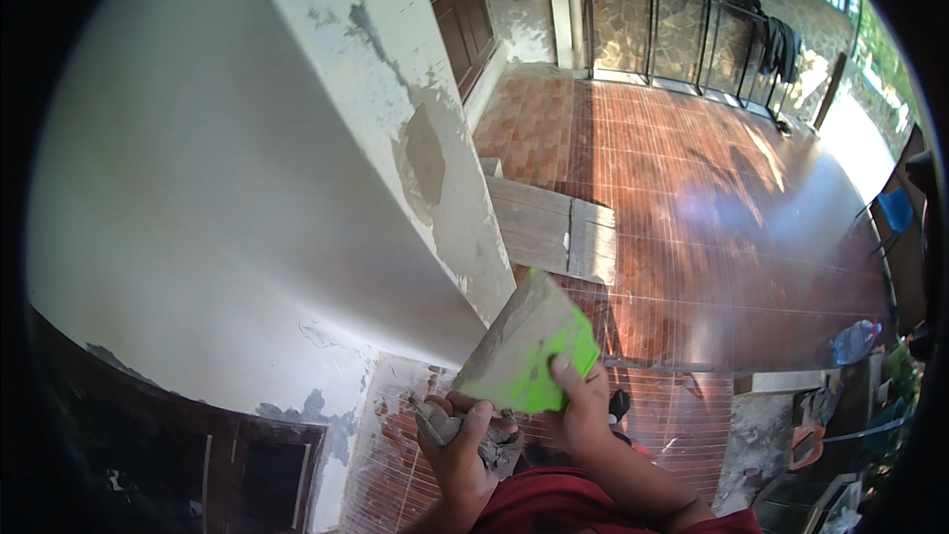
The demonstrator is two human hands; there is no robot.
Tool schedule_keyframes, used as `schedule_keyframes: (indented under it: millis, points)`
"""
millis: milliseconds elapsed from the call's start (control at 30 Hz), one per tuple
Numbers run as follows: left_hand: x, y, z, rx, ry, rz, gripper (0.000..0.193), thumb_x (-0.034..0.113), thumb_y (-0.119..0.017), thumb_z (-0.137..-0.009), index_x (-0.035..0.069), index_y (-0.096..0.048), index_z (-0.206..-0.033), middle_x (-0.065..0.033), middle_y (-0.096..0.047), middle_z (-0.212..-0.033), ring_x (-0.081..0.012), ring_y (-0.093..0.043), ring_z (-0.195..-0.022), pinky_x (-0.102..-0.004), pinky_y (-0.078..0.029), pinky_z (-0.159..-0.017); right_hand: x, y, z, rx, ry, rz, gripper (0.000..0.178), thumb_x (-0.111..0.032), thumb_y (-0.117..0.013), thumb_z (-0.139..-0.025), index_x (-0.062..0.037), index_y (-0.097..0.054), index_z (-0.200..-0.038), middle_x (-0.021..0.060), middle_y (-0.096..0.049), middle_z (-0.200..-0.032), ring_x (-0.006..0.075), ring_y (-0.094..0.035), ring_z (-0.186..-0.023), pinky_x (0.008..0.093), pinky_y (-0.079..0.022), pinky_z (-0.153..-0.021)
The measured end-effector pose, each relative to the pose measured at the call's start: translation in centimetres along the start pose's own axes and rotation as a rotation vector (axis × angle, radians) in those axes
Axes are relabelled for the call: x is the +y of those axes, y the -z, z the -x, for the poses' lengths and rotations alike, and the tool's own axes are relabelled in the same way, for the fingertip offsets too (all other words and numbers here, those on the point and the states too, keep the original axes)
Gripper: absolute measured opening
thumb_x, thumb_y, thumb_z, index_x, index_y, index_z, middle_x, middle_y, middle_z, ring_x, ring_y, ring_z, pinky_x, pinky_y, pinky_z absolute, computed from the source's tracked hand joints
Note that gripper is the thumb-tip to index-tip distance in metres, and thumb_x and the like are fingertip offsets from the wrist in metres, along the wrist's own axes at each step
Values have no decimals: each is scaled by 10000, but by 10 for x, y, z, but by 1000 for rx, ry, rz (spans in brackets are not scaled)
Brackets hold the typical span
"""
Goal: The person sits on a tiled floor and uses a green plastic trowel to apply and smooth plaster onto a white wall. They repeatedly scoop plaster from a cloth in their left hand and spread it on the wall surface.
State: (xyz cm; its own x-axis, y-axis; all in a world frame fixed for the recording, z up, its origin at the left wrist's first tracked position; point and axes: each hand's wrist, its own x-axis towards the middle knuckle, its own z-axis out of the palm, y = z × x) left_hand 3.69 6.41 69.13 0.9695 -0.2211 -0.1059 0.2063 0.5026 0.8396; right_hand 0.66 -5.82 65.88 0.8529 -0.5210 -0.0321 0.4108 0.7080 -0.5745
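Note:
My right hand grips a flat bright green plate, like a plastic plastering spreader, by its right edge, thumb on top. Grey plaster coats much of its upper face. Below its lower left edge, my left hand is closed around a grey lump, which looks like wet plaster; more grey material shows beside the fingers. The spreader hides part of the left fingers. Just beyond stands a white wall corner with grey patches and peeling paint.
Grey wooden boards lie on the red tiled floor beside the wall. At the far side stands a black metal frame with dark cloth on it. A clear plastic bottle and an orange-handled tool are at right.

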Motion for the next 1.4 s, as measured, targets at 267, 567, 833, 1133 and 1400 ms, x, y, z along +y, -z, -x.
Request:
schedule_keyframes:
  millis: [267, 567, 833, 1133, 1400]
  points:
    - [-12, 21, -5, 76, 89, -113, 254, -28, -615, -850, 117, -407, -865, -70, -532, -745, -161, -527, -531, -316, -488, -459, -74, -45, -97, -65, 381, 719, 226, -187, -581, -972, 32, -638, -981, 83, -651, -782, 151, -618, -707, 320, -483, -650]
    - [-21, 50, 3, 224, 174, -225, 251, -18, -622, -836, 107, -404, -835, -70, -500, -689, -156, -503, -526, -309, -457, -436, -88, -101, -132, -182, 877, 1208, 255, -78, -576, -897, 45, -624, -1115, 209, -672, -871, 339, -654, -739, 402, -507, -691]
    - [-13, 63, -3, 329, 110, -209, 234, -3, -640, -823, 97, -428, -817, -76, -501, -677, -168, -500, -533, -322, -446, -438, -46, -125, -132, -202, 1074, 1372, 438, -18, -608, -798, 54, -559, -1228, 212, -666, -1035, 361, -643, -893, 438, -534, -762]
    - [-19, 69, -8, 331, 90, -155, 113, -17, -617, -846, 35, -528, -893, -60, -515, -644, -147, -502, -498, -310, -460, -454, -24, -118, -100, -260, 1031, 1427, 580, -15, -665, -749, 66, -508, -1302, 207, -629, -1209, 307, -630, -970, 380, -548, -793]
    - [-19, 66, -11, 317, 68, -143, 113, -9, -627, -847, 32, -525, -872, -62, -519, -636, -147, -506, -494, -313, -458, -444, -69, -90, -89, -38, 537, 1075, 225, -82, -624, -893, 23, -650, -1091, 155, -673, -806, 166, -612, -636, 307, -488, -608]
